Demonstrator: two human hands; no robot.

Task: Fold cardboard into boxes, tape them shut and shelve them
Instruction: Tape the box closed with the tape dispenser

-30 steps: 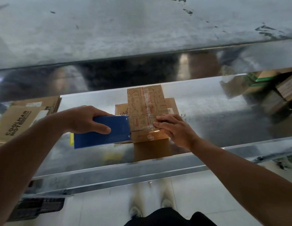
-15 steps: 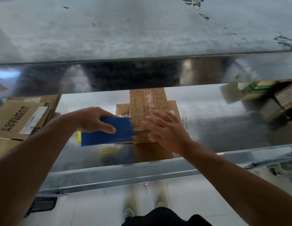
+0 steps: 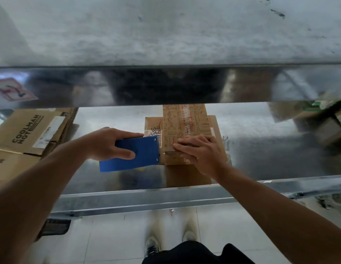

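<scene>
The small printed box (image 3: 185, 121) sits mid-view on a wider brown box (image 3: 152, 128), both on the shiny metal shelf (image 3: 261, 149), with a strip of red-lettered tape (image 3: 187, 119) running along its top from 12 to 6 o'clock. The right hand (image 3: 202, 155) lies on the near end of the small box, fingers fairly straight and pressing down. The left hand (image 3: 114, 145) is wrapped around a blue tape dispenser (image 3: 143, 155), whose edge meets the box's 9 o'clock side. The risk seems to lie in that sideways contact: a tug or shove from the dispenser could slide the small box off the one beneath, since only the flat palm pins it, and the polished shelf offers little grip to the lower box. If the tape end is not rubbed down first, it may lift or wrinkle at the near edge. The dispenser's blade also sits close to the right fingertips (image 3: 177, 145). Flat cartons (image 3: 30, 130) lie at 9 o'clock, well apart.
</scene>
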